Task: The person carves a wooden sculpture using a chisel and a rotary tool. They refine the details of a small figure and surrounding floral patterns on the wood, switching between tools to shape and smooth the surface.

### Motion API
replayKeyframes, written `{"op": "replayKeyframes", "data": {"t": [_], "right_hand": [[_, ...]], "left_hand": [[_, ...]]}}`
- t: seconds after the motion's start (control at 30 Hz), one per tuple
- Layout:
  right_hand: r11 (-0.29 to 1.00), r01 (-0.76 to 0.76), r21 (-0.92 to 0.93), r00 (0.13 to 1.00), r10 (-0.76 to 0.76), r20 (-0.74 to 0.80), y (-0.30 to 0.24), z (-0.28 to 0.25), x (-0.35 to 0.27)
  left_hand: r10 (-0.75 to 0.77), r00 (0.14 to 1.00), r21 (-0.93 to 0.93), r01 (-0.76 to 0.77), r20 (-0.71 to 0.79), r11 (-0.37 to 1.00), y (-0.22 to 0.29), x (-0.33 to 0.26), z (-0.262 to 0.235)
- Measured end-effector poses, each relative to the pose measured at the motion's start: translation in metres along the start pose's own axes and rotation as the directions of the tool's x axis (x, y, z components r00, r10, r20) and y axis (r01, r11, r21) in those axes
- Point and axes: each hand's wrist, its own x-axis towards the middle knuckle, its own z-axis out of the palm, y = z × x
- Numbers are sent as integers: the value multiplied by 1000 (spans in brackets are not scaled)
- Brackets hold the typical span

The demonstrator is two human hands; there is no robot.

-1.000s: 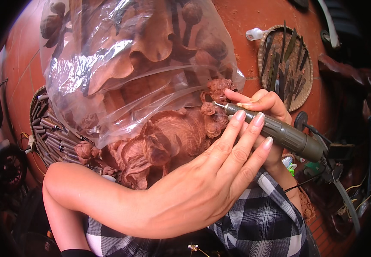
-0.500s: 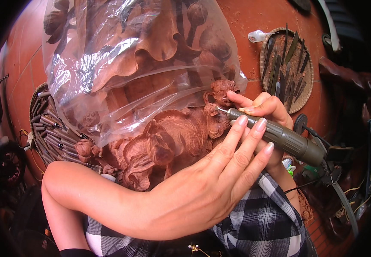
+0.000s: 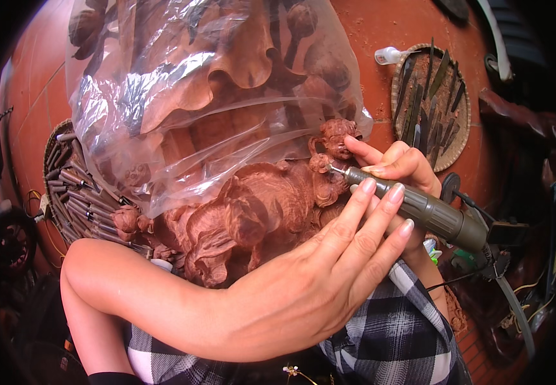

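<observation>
An olive-green rotary tool handpiece (image 3: 441, 217) lies slantwise across the carving's right side. Its thin metal bit meets a small round knob on the reddish-brown wood carving (image 3: 252, 212). My right hand (image 3: 403, 170) grips the handpiece near its front, one finger reaching out to a carved bud (image 3: 337, 136). My left hand (image 3: 316, 282) crosses in from the left, its long fingers resting on the handpiece and steadying it; its thumb is mostly hidden. Clear plastic sheeting (image 3: 226, 128) covers the far part of the carving.
On the left, a woven basket (image 3: 51, 138) holds many wooden-handled tools. At the far right, a round woven tray (image 3: 462, 138) carries dark flat files, beside a small white bottle (image 3: 388, 56). A grey cable (image 3: 515, 308) trails from the handpiece. Below lies checked cloth (image 3: 393, 327).
The view has shifted a little. Both hands and the handpiece stay almost in the same place against the carving, with the bit still by the small knob.
</observation>
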Motion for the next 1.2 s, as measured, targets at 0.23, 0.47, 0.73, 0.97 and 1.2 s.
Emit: {"op": "replayKeyframes", "data": {"t": [0.23,0.47,0.73,0.97,1.2], "right_hand": [[1000,15,-1,1000,-15,10,0,1,-1],[999,19,-40,999,-18,28,-1,2,0],[1000,11,-21,999,-10,32,1,0,1],[999,-7,45,1000,7,-11,3,-1,1],[999,-48,-4,999,48,14,0,-2,4]], "left_hand": [[5,1000,-6,-5,-16,1000,1,-2,1],[-18,1000,-12,18,-14,1000,3,-4,0],[-9,1000,5,9,-10,1000,1,-4,0],[-13,1000,-3,13,-20,1000,-1,1,1],[-23,1000,0,23,-19,1000,-2,2,0]]}}
